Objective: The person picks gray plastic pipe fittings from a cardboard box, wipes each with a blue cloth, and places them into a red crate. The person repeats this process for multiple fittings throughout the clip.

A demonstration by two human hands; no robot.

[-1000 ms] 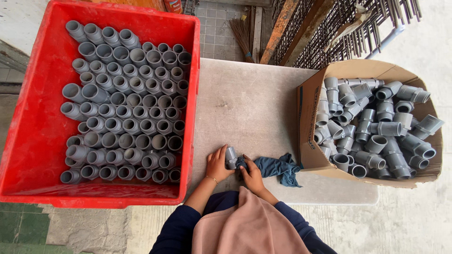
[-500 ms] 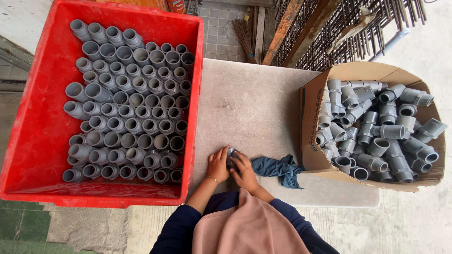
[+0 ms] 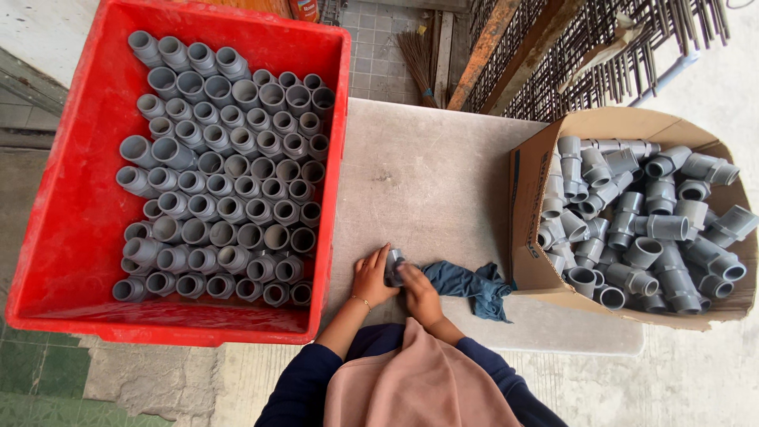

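Observation:
A grey plastic pipe fitting (image 3: 394,265) sits between both of my hands at the near edge of the stone table (image 3: 427,182). My left hand (image 3: 371,278) grips it from the left. My right hand (image 3: 419,291) closes on it from the right, its fingers blurred. A crumpled blue cloth (image 3: 470,286) lies on the table just right of my right hand, touching or nearly touching it. The fitting is mostly hidden by my fingers.
A red plastic crate (image 3: 71,229) on the left holds several rows of upright grey fittings (image 3: 229,190). An open cardboard box (image 3: 531,237) on the right is heaped with loose grey fittings (image 3: 648,213). Metal racks and a broom stand beyond the table.
The fitting was more exposed between my hands a second ago. Both hands have closed in around it, and my right hand is moving over it.

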